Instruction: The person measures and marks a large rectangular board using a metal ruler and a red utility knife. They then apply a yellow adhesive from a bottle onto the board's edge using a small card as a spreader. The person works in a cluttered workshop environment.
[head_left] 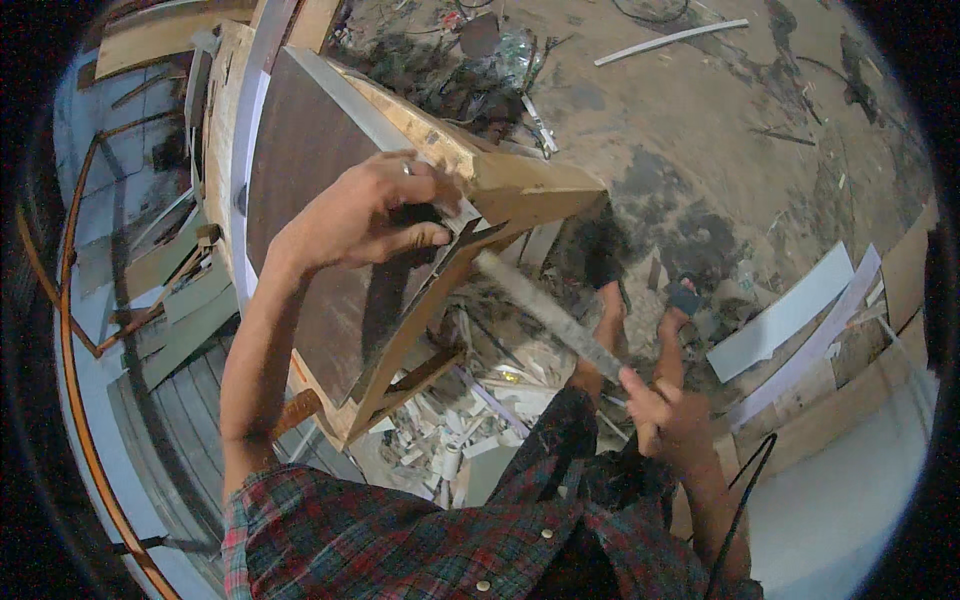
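Note:
My right hand point(665, 410) is closed round the near end of a long, flat grey file point(550, 315). Slightly blurred, the file slants up and leftward, its far end at the corner of a wooden workbench point(530, 180). At that corner my left hand point(375, 210) pinches a thin, pale flat strip point(462, 216) between thumb and fingers, with a ring on one finger. The strip's end sticks out beside the file's tip; whether they touch I cannot tell. Beneath my left hand lies a dark brown board point(320, 150) on the bench top.
Pale offcuts point(450, 430) are heaped below the bench. White and lilac panels point(785, 310) lie on the dirt floor at right. Boards and scraps point(185, 310) are piled at left, near an orange-brown frame point(68, 250). A black cable point(745, 490) runs by my right forearm.

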